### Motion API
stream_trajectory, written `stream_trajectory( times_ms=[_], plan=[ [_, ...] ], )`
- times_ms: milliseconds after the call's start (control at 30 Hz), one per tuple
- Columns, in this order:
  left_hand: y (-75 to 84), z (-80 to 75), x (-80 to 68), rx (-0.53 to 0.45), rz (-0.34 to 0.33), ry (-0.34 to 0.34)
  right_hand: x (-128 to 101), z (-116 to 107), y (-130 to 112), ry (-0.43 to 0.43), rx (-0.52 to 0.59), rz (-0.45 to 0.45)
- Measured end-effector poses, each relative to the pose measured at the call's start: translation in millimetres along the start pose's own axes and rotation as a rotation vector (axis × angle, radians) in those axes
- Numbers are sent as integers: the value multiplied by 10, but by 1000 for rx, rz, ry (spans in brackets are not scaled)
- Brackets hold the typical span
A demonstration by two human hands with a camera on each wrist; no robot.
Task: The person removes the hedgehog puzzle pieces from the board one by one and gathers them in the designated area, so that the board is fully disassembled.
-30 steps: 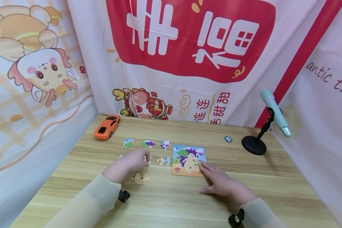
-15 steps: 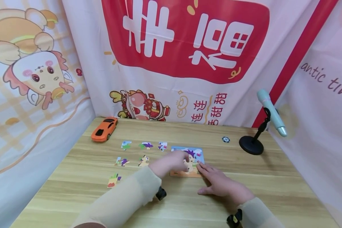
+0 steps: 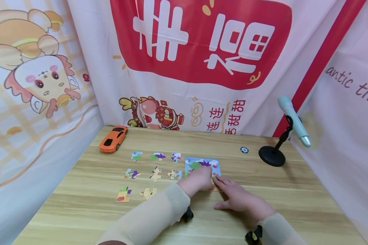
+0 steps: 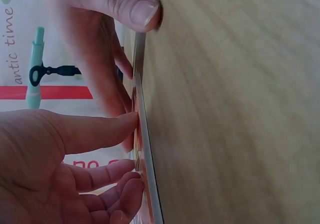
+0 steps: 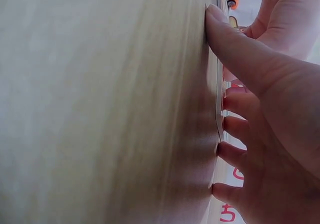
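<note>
A square puzzle board (image 3: 190, 161) printed with a purple-haired hedgehog lies on the wooden table, its lower part covered by hands. My left hand (image 3: 200, 177) reaches over the board's lower right, fingers curled. In the left wrist view its thumb and bent fingertips meet the board with a gap between them; I cannot tell if they pinch a piece. My right hand (image 3: 237, 196) lies at the board's right edge, fingers extended onto it, thumb on the tabletop. Left of the board, several jigsaw pieces lie in rows, among them a hedgehog-face piece (image 3: 155, 174) and a red-flower piece (image 3: 123, 195).
An orange toy car (image 3: 113, 139) stands at the table's back left. At the back right are a small dark round token (image 3: 244, 150) and a mint microphone (image 3: 294, 120) on a black stand (image 3: 272, 156). Printed cloth walls (image 3: 202, 61) enclose the table's back and sides.
My left hand has moved right, from over the loose pieces to the board's lower right beside my right hand. The right hand has kept its place. The pieces earlier under the left arm now show.
</note>
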State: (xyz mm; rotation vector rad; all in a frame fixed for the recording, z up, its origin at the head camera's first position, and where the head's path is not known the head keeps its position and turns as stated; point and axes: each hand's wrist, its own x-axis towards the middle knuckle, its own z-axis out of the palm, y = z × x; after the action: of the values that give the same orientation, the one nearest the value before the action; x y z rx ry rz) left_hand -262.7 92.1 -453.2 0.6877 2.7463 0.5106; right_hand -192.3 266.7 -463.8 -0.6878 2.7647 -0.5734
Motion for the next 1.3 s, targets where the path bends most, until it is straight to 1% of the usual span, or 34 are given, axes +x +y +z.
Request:
stream_trajectory(
  times_ms=[33,133,233,267,333,400,567,700,833,1100,1200,1300],
  plan=[
    [0,7,8,-6,-6,-5,4,-4,7,4,-3,-9],
    [-4,10,16,-45,-11,-15,35,-37,43,21,42,-5],
    [-11,4,16,-108,-16,-21,102,-93,116,71,137,4],
    [-14,2,13,-125,-16,-22,130,-117,144,86,171,22],
    [-16,-3,13,-153,-19,-26,189,-159,211,111,196,40],
    [-16,1,19,-164,-18,-33,246,-192,284,113,182,45],
    [0,11,25,-183,-19,-53,352,-236,451,52,103,90],
    [10,8,18,-205,-24,-51,386,-262,525,21,52,139],
    [3,8,9,-230,-28,-42,406,-277,546,-8,27,150],
    [-55,40,26,-308,-48,-12,430,-300,504,-54,37,176],
    [-96,46,30,-349,-35,16,446,-296,500,-71,41,171],
    [-143,7,-4,-395,6,43,464,-283,495,-80,40,176]
  ],
)
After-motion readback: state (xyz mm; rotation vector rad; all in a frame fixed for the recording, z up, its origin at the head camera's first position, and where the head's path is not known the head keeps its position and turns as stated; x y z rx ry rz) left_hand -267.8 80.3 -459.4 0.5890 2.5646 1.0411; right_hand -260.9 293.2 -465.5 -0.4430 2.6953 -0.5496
